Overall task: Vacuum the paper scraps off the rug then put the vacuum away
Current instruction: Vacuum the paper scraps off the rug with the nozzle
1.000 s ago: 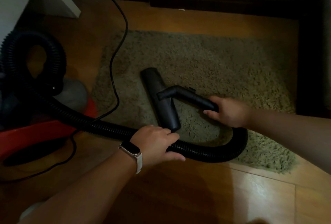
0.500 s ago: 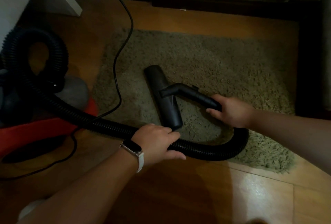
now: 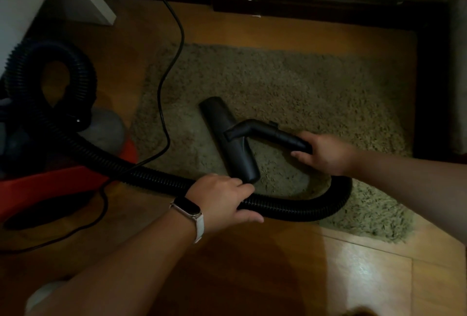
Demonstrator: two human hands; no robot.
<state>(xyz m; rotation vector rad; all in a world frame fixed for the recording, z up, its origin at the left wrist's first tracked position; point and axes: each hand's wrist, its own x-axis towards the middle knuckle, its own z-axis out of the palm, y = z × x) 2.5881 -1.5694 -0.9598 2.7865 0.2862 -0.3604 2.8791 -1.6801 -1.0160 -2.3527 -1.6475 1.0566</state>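
1. Floorboards nearest the camera, bare wood; both forearms reach forward over them.
2. Left hand: wrapped around the corrugated hose, fingers over the top, thumb underneath. A smartwatch sits on that wrist.
3. Hose path: runs from the red vacuum canister at the left edge, along the rug's near edge, through the left hand, then curves up on the right to the right hand.
4. Right hand: closed around the rear end of the rigid black wand handle; fingers curl under it, so fingertip contact cannot be judged.
5. Floor nozzle: lies on the shaggy rug, near its front edge. Long axis runs near-to-far, tilted slightly left at the far end; near end just beside the left-hand knuckles. The wand joins it at mid-length from the right.
6. Key relation: the nozzle lies between the hands, left of the right hand. Right hand steers; left hand only manages hose slack.
7. Power cord: crosses the rug's left edge, well apart from the nozzle.
8. Paper scraps: none discernible on the rug in this dim light. Judgement: vacuuming is at or near its end; storing is not yet begun.
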